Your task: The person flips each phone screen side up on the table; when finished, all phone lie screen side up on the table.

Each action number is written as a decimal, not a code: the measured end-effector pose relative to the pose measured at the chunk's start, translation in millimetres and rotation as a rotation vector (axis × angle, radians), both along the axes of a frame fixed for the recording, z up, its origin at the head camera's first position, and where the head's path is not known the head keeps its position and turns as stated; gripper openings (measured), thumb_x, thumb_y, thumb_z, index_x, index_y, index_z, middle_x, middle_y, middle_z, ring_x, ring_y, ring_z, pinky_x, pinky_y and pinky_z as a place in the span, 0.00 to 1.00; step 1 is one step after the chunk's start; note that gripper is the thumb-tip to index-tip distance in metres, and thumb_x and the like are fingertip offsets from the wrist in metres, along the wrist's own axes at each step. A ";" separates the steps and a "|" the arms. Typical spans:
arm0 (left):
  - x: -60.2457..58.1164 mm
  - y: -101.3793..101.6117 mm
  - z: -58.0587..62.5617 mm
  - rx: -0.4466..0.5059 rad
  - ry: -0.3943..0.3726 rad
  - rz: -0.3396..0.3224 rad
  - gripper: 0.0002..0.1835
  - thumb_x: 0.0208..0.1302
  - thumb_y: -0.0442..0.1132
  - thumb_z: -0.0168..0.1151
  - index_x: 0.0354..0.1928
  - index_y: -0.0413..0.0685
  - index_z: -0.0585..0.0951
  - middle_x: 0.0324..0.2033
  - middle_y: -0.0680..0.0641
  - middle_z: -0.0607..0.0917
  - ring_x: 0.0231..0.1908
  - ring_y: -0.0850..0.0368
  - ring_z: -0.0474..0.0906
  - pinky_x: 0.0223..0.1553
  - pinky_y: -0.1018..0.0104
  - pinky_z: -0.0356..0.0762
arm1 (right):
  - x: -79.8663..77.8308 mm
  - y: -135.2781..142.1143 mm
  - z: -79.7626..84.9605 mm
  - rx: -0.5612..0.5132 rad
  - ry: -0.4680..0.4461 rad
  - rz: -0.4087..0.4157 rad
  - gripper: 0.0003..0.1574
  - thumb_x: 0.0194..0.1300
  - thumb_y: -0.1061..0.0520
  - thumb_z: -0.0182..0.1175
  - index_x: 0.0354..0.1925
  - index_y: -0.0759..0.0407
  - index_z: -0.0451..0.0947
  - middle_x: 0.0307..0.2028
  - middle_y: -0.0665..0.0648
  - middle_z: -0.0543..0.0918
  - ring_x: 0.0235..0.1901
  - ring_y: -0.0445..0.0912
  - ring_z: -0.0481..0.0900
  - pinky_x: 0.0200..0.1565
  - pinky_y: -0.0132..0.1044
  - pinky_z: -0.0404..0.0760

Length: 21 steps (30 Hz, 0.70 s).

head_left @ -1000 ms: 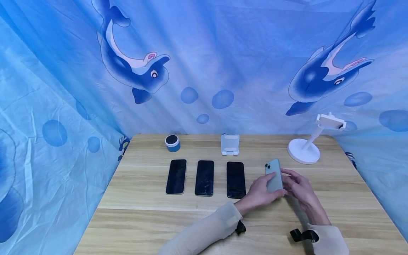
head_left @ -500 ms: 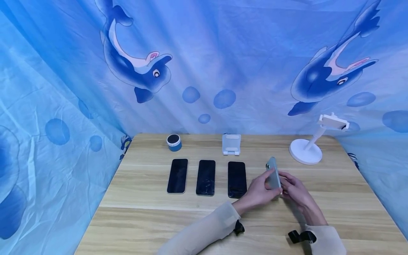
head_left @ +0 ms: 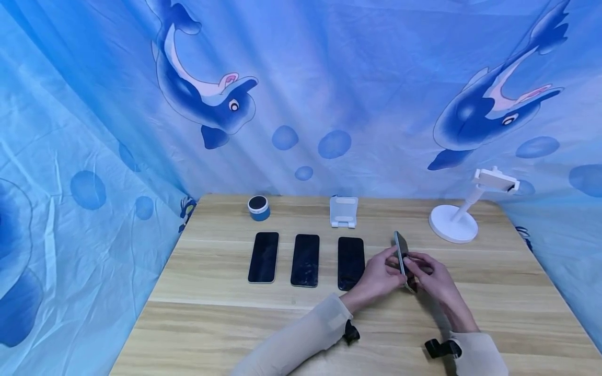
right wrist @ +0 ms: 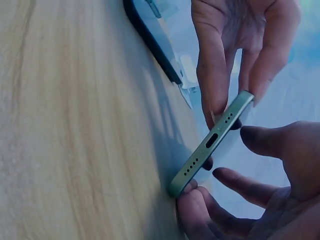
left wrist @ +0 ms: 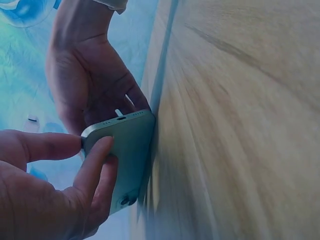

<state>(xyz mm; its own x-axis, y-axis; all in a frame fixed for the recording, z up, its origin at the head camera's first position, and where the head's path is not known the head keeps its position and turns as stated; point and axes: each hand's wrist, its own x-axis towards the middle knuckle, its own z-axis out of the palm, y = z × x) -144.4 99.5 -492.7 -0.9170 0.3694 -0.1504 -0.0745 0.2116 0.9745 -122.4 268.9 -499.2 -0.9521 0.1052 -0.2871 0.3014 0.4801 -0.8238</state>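
Note:
A pale green phone (head_left: 401, 256) stands tilted on edge, its dark screen turned toward my right hand. My left hand (head_left: 378, 274) pinches it by its left side. In the left wrist view the fingers of my left hand (left wrist: 65, 195) lie against the phone's back (left wrist: 131, 167), beside its charging port end. My right hand (head_left: 435, 279) is on the screen side. In the right wrist view some fingers of my right hand (right wrist: 270, 185) touch the low corner of the phone (right wrist: 212, 142). Thumb and forefinger of that hand are close to the glass, seemingly just apart from it.
Three phones lie screen up in a row: left phone (head_left: 263, 257), middle phone (head_left: 305, 260), right phone (head_left: 351, 263). Behind them are a blue speaker (head_left: 258, 209) and a white folding phone stand (head_left: 343, 211). At the back right stands a white round-based phone holder (head_left: 453, 224).
My left hand has turned the phone from back facing up to nearly edge-on, its screen now showing on the right. My right thumb has come round to the screen side.

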 end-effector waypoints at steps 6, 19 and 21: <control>-2.0 -2.0 -1.6 0.007 -0.039 0.016 0.44 0.52 0.21 0.72 0.74 0.49 0.74 0.41 0.52 0.84 0.37 0.62 0.87 0.35 0.75 0.81 | -1.8 0.0 0.3 0.100 0.000 -0.005 0.49 0.75 0.33 0.57 0.76 0.65 0.64 0.66 0.72 0.76 0.58 0.57 0.79 0.41 0.31 0.77; -3.3 -5.9 -3.7 -0.067 -0.026 -0.027 0.44 0.51 0.19 0.70 0.74 0.46 0.73 0.38 0.49 0.84 0.34 0.63 0.85 0.33 0.77 0.77 | -5.2 3.7 2.9 0.208 -0.072 0.009 0.59 0.69 0.29 0.62 0.79 0.64 0.57 0.67 0.74 0.73 0.61 0.63 0.73 0.56 0.52 0.74; -3.8 -5.2 -4.0 -0.101 -0.007 -0.032 0.44 0.51 0.20 0.71 0.74 0.46 0.73 0.37 0.49 0.84 0.31 0.66 0.82 0.33 0.78 0.76 | -5.4 4.7 3.2 0.209 -0.073 0.010 0.58 0.69 0.31 0.64 0.79 0.65 0.57 0.66 0.74 0.73 0.60 0.62 0.73 0.55 0.50 0.74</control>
<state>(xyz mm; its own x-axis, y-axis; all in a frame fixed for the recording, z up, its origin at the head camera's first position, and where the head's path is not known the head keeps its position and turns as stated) -148.3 94.3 -496.7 -0.9037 0.3815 -0.1942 -0.0724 0.3108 0.9477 -127.8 273.6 -496.0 -0.9310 0.1605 -0.3278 0.3508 0.6414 -0.6823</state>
